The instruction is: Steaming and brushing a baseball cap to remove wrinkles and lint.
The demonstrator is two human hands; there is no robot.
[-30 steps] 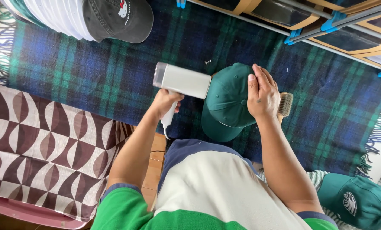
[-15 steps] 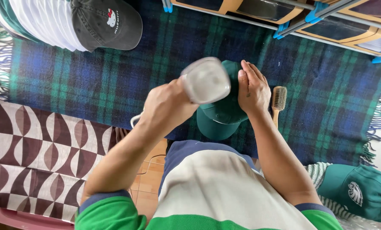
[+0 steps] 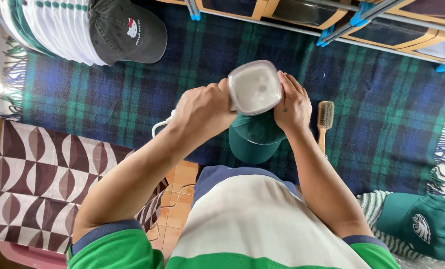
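Observation:
My left hand (image 3: 205, 112) grips the handle of a white handheld steamer (image 3: 254, 88), which is tipped up so its square end faces the camera. A white cord (image 3: 160, 125) trails from it to the left. Under the steamer lies a dark green cap (image 3: 254, 139) on the blue and green plaid blanket (image 3: 108, 94). My right hand (image 3: 293, 104) rests on the right side of the cap, fingers together, touching the steamer's edge. The cap's crown is mostly hidden by the steamer and my hands.
A wooden brush (image 3: 325, 122) lies just right of my right hand. A black cap (image 3: 127, 32) tops a stack of white caps (image 3: 48, 30) at top left. Another green cap (image 3: 424, 224) sits at bottom right. A patterned brown mat (image 3: 43, 179) lies at left; wooden frames (image 3: 332, 15) run along the top.
The steamer has swung from lying sideways over the cap to pointing up at the camera, and has come closer. My right hand stayed on the cap.

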